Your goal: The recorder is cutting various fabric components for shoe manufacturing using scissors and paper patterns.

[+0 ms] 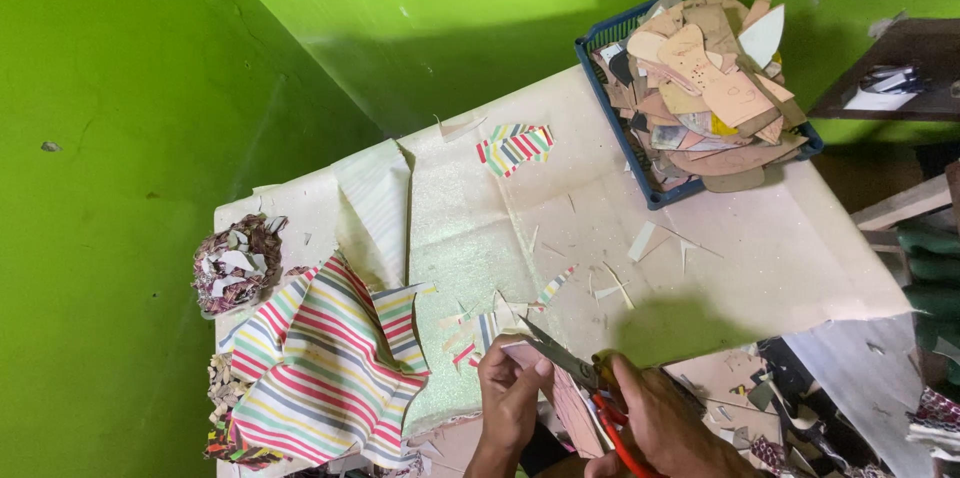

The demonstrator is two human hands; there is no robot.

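at the near edge of the worktop (700, 238) our left hand (510, 383) pinches a pinkish cut piece (572, 408) while our right hand (665, 418) grips the red-handled scissors (585, 373), whose blades sit so near our left fingertips they might nick them.

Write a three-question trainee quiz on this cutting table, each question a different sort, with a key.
1. True or false: the right hand holds red-handled scissors.
2. Multiple choice: the blue basket of cardboard pattern pieces sits at the table's (A) near left corner, (B) far right corner, (C) centre.
3. Fill in: the left hand grips a small ____ piece against the blades.

Key: 1 true; 2 B; 3 pale. The striped fabric lies to the left of both hands.
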